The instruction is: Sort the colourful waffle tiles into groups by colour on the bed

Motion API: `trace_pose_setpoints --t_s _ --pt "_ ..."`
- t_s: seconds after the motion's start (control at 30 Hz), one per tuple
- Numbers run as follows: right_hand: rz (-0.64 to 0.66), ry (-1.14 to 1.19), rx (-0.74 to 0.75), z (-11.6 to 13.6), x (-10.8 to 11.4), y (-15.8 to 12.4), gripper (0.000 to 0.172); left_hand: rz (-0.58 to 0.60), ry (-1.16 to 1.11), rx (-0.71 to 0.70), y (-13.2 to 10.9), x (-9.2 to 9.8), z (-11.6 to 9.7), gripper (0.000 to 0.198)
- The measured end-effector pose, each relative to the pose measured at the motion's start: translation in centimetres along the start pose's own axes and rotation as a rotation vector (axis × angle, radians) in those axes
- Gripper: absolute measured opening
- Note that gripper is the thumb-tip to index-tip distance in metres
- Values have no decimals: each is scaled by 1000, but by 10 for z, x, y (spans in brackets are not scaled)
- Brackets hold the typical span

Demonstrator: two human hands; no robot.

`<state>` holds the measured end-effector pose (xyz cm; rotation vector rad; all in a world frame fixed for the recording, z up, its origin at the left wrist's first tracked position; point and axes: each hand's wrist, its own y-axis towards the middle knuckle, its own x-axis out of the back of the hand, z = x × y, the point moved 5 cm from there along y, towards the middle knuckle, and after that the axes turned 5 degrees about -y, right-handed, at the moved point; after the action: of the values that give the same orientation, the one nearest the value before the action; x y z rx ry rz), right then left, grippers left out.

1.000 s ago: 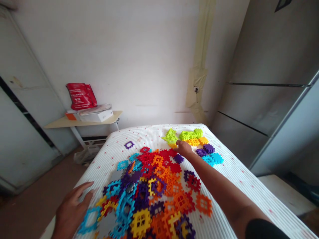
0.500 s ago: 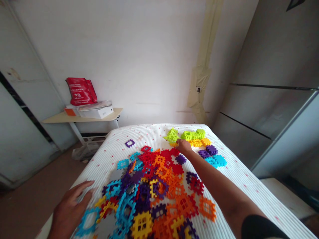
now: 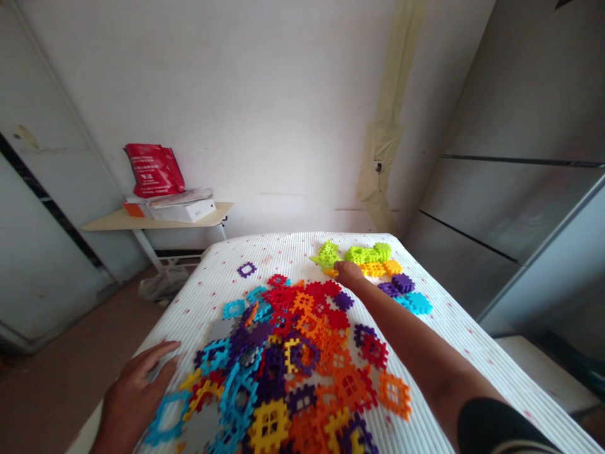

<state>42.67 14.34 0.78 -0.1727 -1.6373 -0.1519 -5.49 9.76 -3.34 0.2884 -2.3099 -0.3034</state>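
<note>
A big heap of flat plastic interlocking tiles point(image 3: 293, 353) in red, orange, purple, blue and yellow covers the middle of a white ribbed bed point(image 3: 454, 340). My right hand point(image 3: 348, 275) reaches far across it, fingers closed on a yellow-orange tile point(image 3: 331, 272) at the edge of sorted piles. Those piles are lime green tiles point(image 3: 366, 254), orange tiles point(image 3: 378, 269), purple tiles point(image 3: 396, 285) and blue tiles point(image 3: 413, 303). My left hand point(image 3: 135, 394) lies flat on the bed at the heap's near left edge, fingers stretched out, touching blue tiles.
A lone purple tile point(image 3: 246, 270) lies apart at the far left of the bed. A small side table point(image 3: 155, 224) against the wall carries a red bag point(image 3: 154, 169) and a white box point(image 3: 182, 211). Grey cabinet panels point(image 3: 510, 189) stand to the right.
My right hand has shifted slightly toward the sorted piles at the far side. The left hand has stayed flat in place. The camera has tilted a little.
</note>
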Motion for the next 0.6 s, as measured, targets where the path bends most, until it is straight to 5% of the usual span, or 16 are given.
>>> trace_pose_setpoints --t_s 0.6 --pt "-78 -87 61 8 7 -11 33 -19 21 -33 -1 -1 5 40"
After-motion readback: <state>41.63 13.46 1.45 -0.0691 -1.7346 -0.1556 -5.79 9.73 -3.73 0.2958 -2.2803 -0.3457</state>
